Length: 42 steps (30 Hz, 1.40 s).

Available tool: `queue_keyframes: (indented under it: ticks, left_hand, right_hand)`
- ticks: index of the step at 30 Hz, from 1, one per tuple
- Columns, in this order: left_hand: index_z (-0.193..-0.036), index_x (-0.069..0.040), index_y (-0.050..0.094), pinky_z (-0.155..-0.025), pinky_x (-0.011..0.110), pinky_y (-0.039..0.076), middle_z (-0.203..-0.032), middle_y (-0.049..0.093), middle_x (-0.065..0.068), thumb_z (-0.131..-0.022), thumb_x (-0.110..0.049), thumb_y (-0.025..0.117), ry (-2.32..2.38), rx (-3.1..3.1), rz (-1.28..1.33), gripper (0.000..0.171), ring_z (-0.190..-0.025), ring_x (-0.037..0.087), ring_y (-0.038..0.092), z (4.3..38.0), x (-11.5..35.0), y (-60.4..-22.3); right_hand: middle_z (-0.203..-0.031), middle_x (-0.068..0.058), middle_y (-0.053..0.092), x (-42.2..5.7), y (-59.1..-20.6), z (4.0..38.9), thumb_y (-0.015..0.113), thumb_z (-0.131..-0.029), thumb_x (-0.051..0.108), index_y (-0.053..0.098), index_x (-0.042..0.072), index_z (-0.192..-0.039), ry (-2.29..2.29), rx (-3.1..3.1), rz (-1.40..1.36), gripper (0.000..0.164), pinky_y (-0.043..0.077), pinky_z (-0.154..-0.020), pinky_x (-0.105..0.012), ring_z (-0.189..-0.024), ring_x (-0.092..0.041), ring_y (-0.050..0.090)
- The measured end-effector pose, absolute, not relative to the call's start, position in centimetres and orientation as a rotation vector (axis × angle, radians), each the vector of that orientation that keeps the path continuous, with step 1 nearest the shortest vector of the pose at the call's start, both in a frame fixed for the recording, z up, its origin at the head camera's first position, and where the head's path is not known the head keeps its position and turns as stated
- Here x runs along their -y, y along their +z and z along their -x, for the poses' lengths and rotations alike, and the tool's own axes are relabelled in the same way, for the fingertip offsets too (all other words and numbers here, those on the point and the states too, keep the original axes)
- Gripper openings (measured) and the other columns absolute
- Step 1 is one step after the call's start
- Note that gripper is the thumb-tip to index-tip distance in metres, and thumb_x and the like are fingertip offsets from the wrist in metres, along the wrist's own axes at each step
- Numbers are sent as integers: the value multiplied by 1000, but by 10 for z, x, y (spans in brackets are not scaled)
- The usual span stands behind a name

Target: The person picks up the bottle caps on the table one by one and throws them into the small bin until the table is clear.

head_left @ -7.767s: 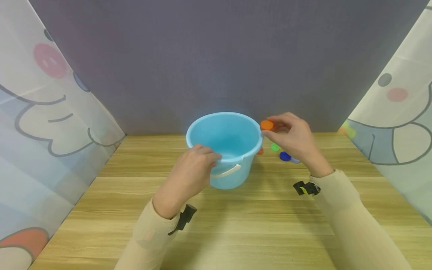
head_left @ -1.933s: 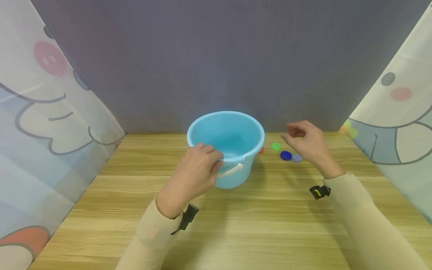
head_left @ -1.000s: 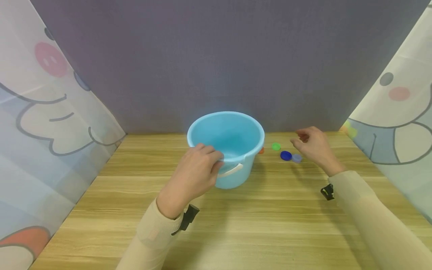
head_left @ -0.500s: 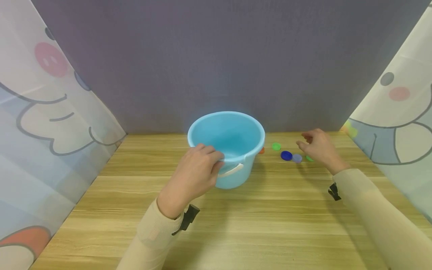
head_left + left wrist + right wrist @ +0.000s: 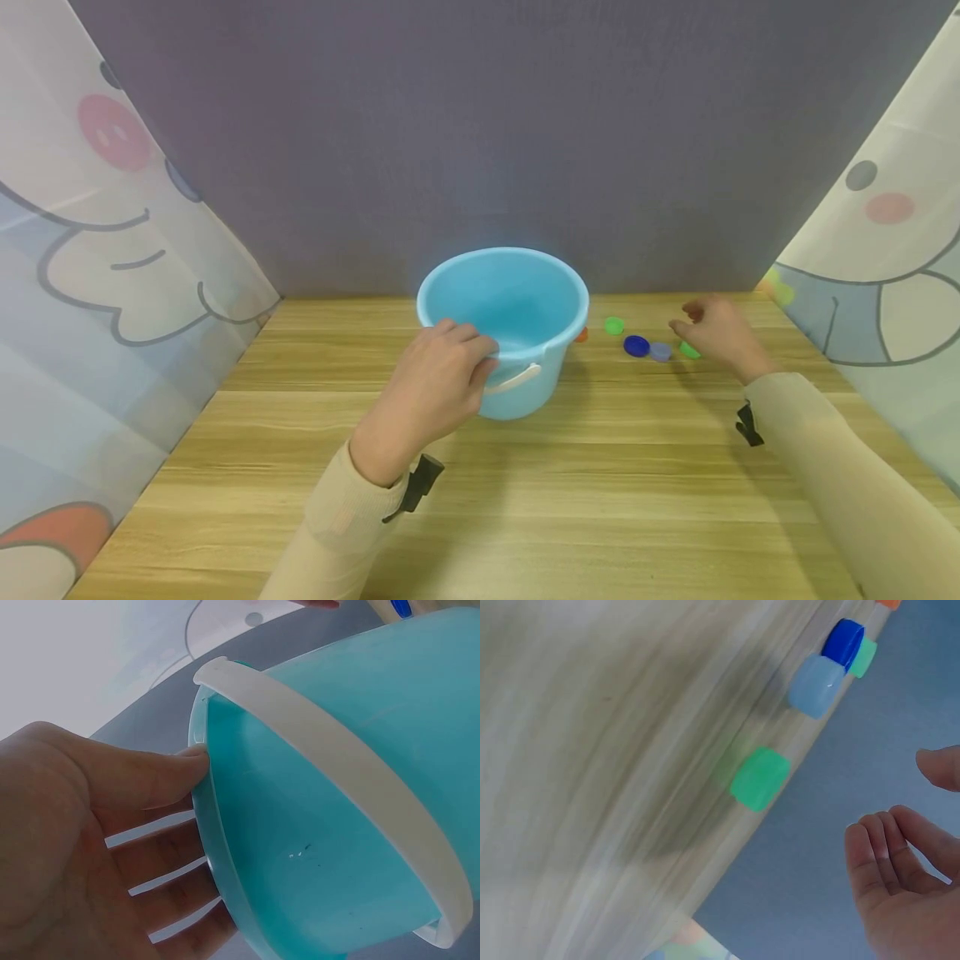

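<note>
My left hand (image 5: 431,375) grips the near rim of a light blue bucket (image 5: 547,375), thumb outside and fingers over the edge. The left wrist view shows that thumb pressed to the rim, beside the white handle (image 5: 337,765). Over to the right, my right hand (image 5: 718,332) hovers with nothing between thumb and fingers. Just below its fingertips lies a green bottle cap (image 5: 689,351), partly covered by the hand in the head view and whole in the right wrist view. The part of the bucket's floor behind my left hand is hidden.
Left of the green cap are a pale blue cap (image 5: 660,352), a dark blue cap (image 5: 636,346) and another green cap (image 5: 614,326). An orange-red cap (image 5: 582,335) is partly hidden behind the bucket. A dark wall (image 5: 480,150) bounds the wooden table (image 5: 600,500).
Earlier my right hand held an orange cap at the bucket's rim; it is now without it. It has since moved right and down, uncovering the right-hand green cap. My left hand stays put.
</note>
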<state>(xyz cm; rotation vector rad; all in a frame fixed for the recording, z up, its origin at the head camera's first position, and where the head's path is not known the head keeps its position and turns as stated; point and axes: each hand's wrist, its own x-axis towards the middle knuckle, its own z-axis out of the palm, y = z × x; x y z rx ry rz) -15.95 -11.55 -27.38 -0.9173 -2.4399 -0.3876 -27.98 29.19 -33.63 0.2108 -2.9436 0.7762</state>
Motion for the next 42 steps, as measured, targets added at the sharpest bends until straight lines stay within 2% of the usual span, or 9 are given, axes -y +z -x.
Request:
queue_keyframes:
  ticks: [27, 42]
  left_hand:
    - [-88, -10, 71, -70, 34, 43, -77, 61, 0, -89, -6, 74, -387, 2461, 913, 6, -72, 21, 49, 160, 114, -274]
    - [-88, -10, 70, -70, 33, 43, -76, 60, -1, -90, -6, 74, -391, 2464, 907, 6, -73, 20, 49, 159, 114, -273]
  right_hand:
    - [-132, -46, 45, -315, -356, 292, 58, -99, 26, 46, -26, -128, 609, 3168, -151, 60, 38, -100, -70, -120, -65, 44]
    - [-130, -47, 46, -318, -358, 291, 61, -96, 21, 47, -28, -125, 576, 3198, -147, 58, 39, -99, -70, -117, -65, 46]
